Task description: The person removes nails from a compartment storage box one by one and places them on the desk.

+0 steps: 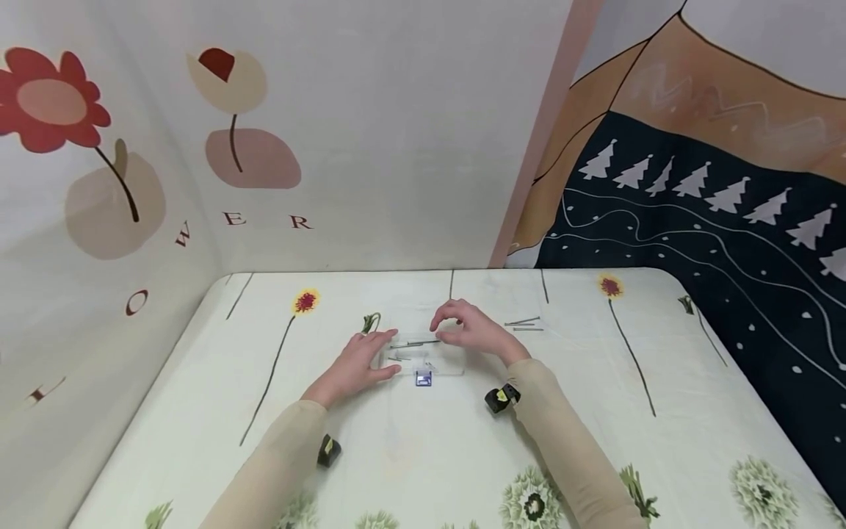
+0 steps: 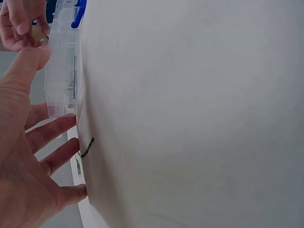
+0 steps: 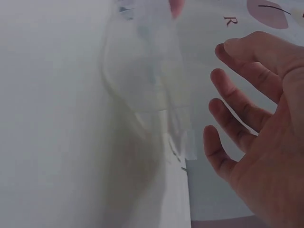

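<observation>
**Clear box between two hands on a flowered table**

A floral cloth covers the table [image 1: 694,382], set in a corner of painted walls. The clear plastic box [image 1: 423,356] lies flat at mid-table, long axis left to right, blue latch [image 1: 423,379] toward the person. The left hand [image 1: 357,364] rests open against its left end; the right hand [image 1: 472,330] hovers over its right end, fingers loosely spread. Only the head view shows loose nails [image 1: 523,324] right of the box; the left wrist view shows nails inside.

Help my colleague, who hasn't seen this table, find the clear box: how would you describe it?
On the flower-print table, look mid-table between the left hand and right hand. The clear box lies flat there, holding thin nails. Its blue latch sets it apart from the loose nails to the right.
</observation>
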Available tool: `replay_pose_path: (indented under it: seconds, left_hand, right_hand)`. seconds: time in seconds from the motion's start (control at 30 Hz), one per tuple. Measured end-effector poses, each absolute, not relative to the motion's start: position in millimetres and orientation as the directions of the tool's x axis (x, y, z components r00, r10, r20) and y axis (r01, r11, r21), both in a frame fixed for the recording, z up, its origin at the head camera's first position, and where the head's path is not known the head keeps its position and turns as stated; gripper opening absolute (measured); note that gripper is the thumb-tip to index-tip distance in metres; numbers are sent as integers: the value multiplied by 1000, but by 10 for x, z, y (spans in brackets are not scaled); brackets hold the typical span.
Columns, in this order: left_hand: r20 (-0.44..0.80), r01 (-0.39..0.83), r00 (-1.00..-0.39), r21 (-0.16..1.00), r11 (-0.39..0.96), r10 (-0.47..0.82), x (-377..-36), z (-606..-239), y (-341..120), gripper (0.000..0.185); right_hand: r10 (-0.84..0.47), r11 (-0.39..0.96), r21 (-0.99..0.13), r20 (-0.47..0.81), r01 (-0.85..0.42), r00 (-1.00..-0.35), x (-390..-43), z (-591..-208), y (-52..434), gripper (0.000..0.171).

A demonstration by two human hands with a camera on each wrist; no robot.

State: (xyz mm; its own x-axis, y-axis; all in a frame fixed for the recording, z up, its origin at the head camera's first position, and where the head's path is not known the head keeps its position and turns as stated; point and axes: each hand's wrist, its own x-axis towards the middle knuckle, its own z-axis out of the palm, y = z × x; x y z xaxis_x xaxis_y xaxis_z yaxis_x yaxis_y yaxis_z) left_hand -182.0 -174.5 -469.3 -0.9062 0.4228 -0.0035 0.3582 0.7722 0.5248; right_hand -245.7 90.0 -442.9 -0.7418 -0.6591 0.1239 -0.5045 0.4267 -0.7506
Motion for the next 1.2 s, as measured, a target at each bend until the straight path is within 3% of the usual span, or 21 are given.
replay_pose_path:
  seconds: [0.5, 0.87, 1.2]
  left_hand:
    - [-32, 343, -907, 523, 781, 419, -1821, -4688, -1722, 70]
    - [-30, 340, -909, 525, 781, 416, -1815, -4681, -1712, 71]
    - [-50, 313, -918, 514, 798, 393, -1815, -4677, -1730, 73]
  right_hand:
    - [-707, 502, -564, 169, -656, -687, -2464, -4644, 699, 10]
    - [-690, 582, -596, -3, -553, -723, -2541, -4611, 560, 8]
    - [-729, 619, -459, -31, -638, -684, -2591, -4549, 460, 6]
